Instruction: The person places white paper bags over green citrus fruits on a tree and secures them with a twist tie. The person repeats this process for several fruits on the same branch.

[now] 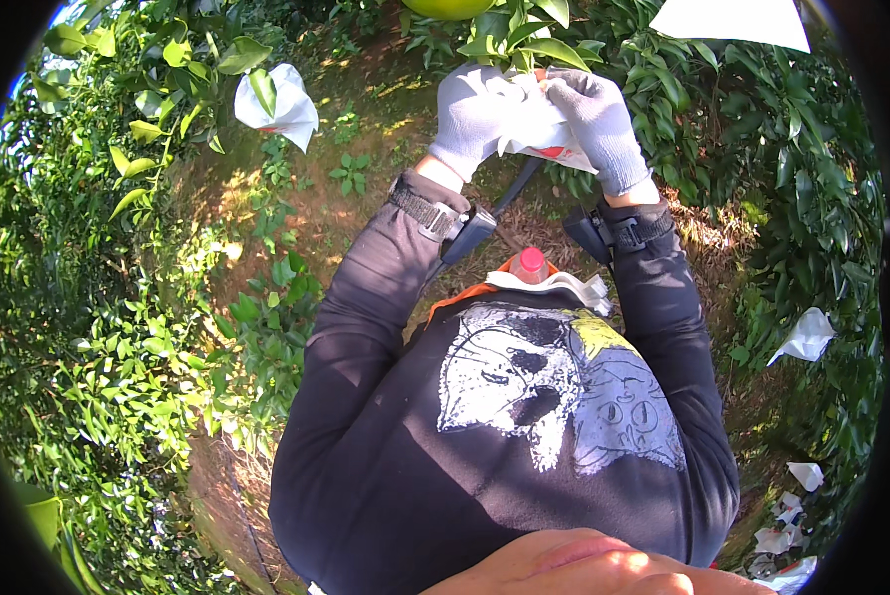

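Note:
Both gloved hands are raised close together under a leafy citrus twig [523, 44]. My left hand [471, 111] pinches the gathered top of a white paper fruit bag [538, 134] from the left. From the right, my right hand [597, 123] grips the same bag near its neck, with the thumb and bent fingers on the paper. The bag bears a red mark low down. Whatever is inside it is hidden. Just above the hands, a green fruit [449, 6] is cut off by the top edge of the view.
Bagged fruit hangs in white paper at the left [277, 108] and right [806, 336]. Another white bag [735, 22] is at upper right. Dense foliage [103, 357] flanks both sides. A red-capped bottle [530, 265] and folded white paper [556, 286] sit at my waist.

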The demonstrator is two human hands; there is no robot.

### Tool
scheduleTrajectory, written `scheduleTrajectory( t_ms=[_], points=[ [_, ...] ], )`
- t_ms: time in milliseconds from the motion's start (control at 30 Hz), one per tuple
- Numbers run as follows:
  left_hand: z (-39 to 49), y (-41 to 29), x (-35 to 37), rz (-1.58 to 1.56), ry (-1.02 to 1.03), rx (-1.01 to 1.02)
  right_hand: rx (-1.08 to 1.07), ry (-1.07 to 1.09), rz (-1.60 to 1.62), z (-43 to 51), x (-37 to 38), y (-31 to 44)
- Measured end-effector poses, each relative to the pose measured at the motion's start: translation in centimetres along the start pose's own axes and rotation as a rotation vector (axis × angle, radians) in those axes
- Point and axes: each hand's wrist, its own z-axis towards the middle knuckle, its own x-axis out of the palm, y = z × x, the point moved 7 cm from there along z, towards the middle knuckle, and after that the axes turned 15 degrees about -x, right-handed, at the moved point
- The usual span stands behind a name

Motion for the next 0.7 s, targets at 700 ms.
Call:
scheduleTrajectory(
  t_ms=[700],
  points=[
    [0.5, -2.6, -2.4, 0.080, 0.353, 0.084, -0.082, 0.047, -0.158, 1.3, 1.3, -1.2]
  ],
)
